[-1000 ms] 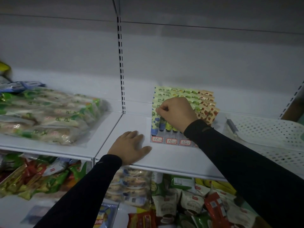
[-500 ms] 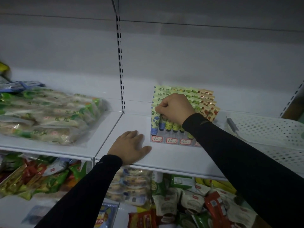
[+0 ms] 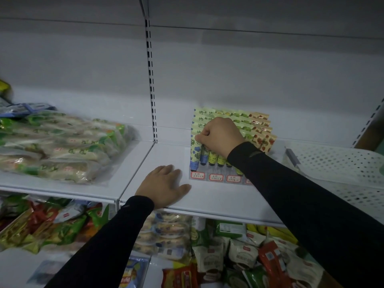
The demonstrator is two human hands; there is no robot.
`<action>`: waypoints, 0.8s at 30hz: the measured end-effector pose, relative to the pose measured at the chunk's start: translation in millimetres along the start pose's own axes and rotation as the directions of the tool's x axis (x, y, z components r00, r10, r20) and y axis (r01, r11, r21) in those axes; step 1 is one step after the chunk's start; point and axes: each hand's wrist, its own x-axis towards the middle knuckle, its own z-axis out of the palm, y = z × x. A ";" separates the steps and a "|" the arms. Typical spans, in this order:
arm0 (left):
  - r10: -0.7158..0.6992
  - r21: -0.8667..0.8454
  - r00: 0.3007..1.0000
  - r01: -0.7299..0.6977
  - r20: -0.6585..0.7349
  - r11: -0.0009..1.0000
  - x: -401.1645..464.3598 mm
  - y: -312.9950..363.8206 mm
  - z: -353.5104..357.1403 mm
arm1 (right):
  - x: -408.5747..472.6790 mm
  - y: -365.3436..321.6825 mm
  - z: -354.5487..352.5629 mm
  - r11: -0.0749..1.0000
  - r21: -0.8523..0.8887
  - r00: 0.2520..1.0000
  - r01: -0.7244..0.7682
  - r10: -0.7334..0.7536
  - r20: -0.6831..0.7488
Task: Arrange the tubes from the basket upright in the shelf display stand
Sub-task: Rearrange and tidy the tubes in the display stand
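Right hand (image 3: 220, 138) pinches a light, soft tube (image 3: 204, 151) near its crimped top; left hand (image 3: 164, 186) rests flat on shelf (image 3: 218, 196).

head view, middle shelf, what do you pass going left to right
clear bags of green-wrapped snacks → left hand flat on the shelf → display stand of tubes, right hand gripping one → white perforated basket

The right hand (image 3: 220, 138) is covering several tubes' (image 3: 195, 151) upper parts, perhaps gripping one. The stand's price labels (image 3: 216, 177) are reading too small. The right edge is cutting off the basket (image 3: 340, 163).
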 end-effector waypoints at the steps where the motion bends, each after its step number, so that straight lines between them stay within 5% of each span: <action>1: -0.001 -0.004 1.000 0.001 -0.003 1.000 -0.4 0.2 -0.1 | -0.3 -0.1 0.0 1.000 0.009 1.000 -0.005 0.005 0.002; 24: -0.006 -0.020 1.000 0.006 -0.001 1.000 -2.1 0.6 -2.2 | 3.2 -10.8 3.6 0.998 -0.061 0.997 -0.023 0.019 -0.075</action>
